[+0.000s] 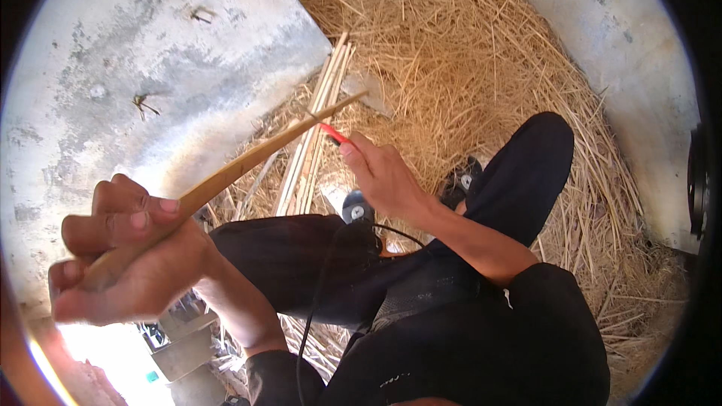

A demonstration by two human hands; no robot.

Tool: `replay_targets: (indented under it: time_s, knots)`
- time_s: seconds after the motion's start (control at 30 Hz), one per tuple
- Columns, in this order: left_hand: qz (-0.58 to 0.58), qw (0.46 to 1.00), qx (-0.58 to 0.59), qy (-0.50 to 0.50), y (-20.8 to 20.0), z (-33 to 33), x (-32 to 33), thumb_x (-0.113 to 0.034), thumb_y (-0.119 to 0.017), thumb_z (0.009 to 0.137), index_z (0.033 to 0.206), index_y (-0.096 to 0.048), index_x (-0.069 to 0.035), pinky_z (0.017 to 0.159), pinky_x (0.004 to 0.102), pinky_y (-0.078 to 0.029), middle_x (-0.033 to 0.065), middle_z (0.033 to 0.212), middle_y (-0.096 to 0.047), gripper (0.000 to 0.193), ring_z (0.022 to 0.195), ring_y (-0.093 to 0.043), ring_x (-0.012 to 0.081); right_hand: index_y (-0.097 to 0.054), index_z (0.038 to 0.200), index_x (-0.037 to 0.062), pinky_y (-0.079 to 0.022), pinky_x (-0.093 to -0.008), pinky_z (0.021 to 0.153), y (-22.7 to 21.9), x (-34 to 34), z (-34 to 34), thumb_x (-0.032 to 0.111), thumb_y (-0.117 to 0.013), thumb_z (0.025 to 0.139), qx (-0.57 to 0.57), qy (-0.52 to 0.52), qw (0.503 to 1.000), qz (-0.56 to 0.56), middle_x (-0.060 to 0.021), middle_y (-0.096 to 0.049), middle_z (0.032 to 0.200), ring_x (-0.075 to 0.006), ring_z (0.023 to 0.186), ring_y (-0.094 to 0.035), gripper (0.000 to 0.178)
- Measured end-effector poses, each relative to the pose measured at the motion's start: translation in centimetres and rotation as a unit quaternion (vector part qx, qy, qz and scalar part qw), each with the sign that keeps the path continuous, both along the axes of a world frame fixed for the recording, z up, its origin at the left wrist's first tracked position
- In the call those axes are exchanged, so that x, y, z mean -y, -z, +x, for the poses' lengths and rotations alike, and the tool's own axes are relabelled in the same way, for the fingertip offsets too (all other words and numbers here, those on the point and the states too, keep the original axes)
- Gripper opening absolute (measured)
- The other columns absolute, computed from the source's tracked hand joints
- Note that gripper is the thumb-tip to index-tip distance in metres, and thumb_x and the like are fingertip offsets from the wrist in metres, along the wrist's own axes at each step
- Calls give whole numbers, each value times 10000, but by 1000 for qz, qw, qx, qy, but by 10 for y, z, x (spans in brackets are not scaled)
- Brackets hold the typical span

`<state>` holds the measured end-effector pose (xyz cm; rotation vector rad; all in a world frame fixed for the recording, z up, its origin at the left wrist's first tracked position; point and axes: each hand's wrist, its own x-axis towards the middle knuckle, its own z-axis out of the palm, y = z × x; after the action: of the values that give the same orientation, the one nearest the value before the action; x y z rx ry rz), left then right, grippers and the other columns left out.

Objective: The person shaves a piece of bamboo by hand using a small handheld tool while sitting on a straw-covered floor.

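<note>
One tapered wooden strip (252, 159) (bamboo by the look of it) slants up in the air from the left hand (139, 256), over a bundle of pale strips (332, 71) and loose straw (451, 37). Left fingers curl round its near, thicker end; right hand (387, 180) clenches a red-handled tool (332, 133), thin blade crossing the strip near its tip, contact too small to confirm. Probably light and stiff, springier toward the thin end; looks dry, so slip risk seems low, but expect splinters and splitting along the grain. Best hold: thick end, firm wrap, fingers well back from the blade
</note>
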<state>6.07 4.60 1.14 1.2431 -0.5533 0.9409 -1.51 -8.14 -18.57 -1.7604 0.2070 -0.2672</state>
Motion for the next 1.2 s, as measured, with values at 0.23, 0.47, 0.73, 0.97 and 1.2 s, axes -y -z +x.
replay_targets:
  time_s: [0.23, 0.47, 0.73, 0.97, 1.2]
  knots:
    - [89, 983, 62, 148, 16, -2, -23, -610, -181, 921, 848, -483, -253, 309, 230, -253, 48, 518, -435, 473, 296, -342, 152, -472, 813, -15, -299, -399, 419, 22, -10, 10, 189, -398, 942, 5, 21, 1000, -4, -163, -401, 467, -293, 385, -402, 253]
    - [124, 987, 51, 93, 19, -3, -31, -618, -155, 917, 730, -398, -216, 304, 236, -243, 55, 530, -434, 505, 302, -354, 159, -501, 901, 16, -361, -412, 432, 9, -27, 0, 211, -413, 939, 81, 28, 988, -131, -169, -444, 495, -346, 429, -489, 218]
    - [88, 988, 73, 104, 24, -6, -32, -580, -169, 933, 691, -372, -143, 289, 250, -278, 83, 513, -435, 539, 273, -349, 172, -518, 881, -6, -399, -452, 439, -6, -9, -2, 238, -397, 943, 51, 1, 995, -87, -184, -505, 499, -353, 429, -521, 279]
    - [47, 996, 67, 22, 16, -13, -19, -539, -193, 944, 640, -347, -114, 293, 257, -262, 84, 446, -419, 545, 247, -339, 181, -515, 818, -16, -368, -413, 459, 48, 30, 22, 216, -426, 934, -45, 70, 986, -146, -189, -456, 515, -353, 457, -486, 275]
    - [74, 993, 82, -35, 17, -11, -12, -524, -235, 939, 619, -300, -109, 303, 265, -238, 71, 405, -372, 528, 243, -308, 165, -545, 873, -7, -382, -416, 442, 44, 7, 14, 248, -428, 926, 75, 62, 985, -144, -156, -467, 490, -319, 434, -500, 285]
